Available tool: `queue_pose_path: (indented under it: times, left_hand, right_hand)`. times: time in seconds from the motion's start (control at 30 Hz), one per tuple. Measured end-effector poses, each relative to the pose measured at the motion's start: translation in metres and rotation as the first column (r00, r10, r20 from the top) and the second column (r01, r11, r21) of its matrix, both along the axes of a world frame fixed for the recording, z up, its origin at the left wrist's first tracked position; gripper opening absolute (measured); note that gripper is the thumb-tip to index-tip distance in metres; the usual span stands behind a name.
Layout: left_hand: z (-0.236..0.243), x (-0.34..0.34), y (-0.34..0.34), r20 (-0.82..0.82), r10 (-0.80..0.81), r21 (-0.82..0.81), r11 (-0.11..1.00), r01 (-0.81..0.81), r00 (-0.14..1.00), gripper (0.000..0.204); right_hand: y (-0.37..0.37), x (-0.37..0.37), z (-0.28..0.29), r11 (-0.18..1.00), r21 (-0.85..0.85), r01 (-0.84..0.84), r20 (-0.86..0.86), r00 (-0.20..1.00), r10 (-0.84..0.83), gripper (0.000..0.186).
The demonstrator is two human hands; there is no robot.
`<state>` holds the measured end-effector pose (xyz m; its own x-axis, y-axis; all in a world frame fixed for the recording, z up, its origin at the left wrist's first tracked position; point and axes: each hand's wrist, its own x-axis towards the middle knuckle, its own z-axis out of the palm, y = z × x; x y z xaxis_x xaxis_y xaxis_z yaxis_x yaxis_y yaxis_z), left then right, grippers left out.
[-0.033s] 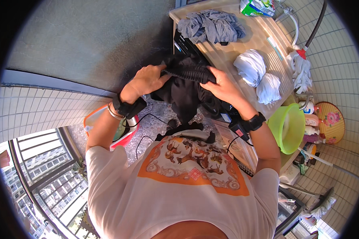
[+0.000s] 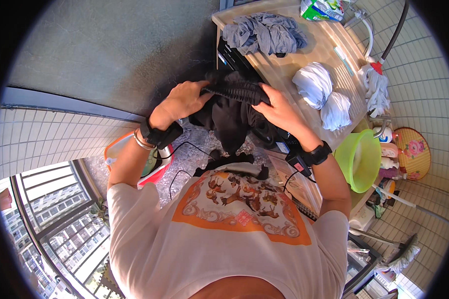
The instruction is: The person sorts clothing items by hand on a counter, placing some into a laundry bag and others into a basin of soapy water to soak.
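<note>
Both my hands hold a black garment (image 2: 229, 117) up in front of me by its gathered elastic waistband, which is pulled wide between them. My left hand (image 2: 184, 102) pinches the waistband's left end, thumb towards the middle. At the opposite end my right hand (image 2: 279, 109) has its fingers closed on the cloth. Below the band the dark fabric hangs in folds over the speckled floor; its lower shape is hard to make out. Black straps with small devices sit on both my wrists.
To the right, a beige washboard counter (image 2: 284, 70) bears a crumpled grey-blue cloth (image 2: 267, 34) and two white cloth bundles (image 2: 313, 83). A green basin (image 2: 355, 162) stands nearer, beside bottles. A red-and-white bucket (image 2: 165, 162) is at left. Cables (image 2: 184, 144) hang near my wrists.
The hanging folds of the black garment have shifted slightly, and the waistband has tilted a little. My hands stay in almost the same place.
</note>
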<state>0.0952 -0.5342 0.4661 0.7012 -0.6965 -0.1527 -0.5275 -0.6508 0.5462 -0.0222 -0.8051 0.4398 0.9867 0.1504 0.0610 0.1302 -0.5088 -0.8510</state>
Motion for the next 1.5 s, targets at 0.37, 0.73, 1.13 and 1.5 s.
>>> queue_pose_path:
  times: [0.37,0.73,1.13,1.5]
  left_hand:
    - [-0.003,0.007,0.027,-0.660,-0.295,-0.516,0.846,-0.132,0.691,0.091]
    - [-0.036,0.016,0.062,-0.760,-0.222,-0.388,0.909,-0.152,0.611,0.044]
    - [-0.017,-0.014,0.028,-0.816,-0.313,-0.548,0.684,-0.481,0.485,0.024]
    - [0.034,-0.064,-0.011,-0.608,-0.573,-0.716,0.694,-0.069,0.549,0.029]
  right_hand:
    - [0.063,0.031,0.024,0.858,0.488,0.163,-0.226,0.972,-0.057,0.032]
    - [0.058,0.071,-0.006,0.992,-0.028,-0.120,-0.088,0.989,0.117,0.052]
    - [0.115,0.027,-0.077,0.845,0.512,0.153,-0.267,0.964,-0.013,0.039]
    - [0.098,0.051,-0.068,0.991,0.027,0.134,0.180,0.974,-0.137,0.039]
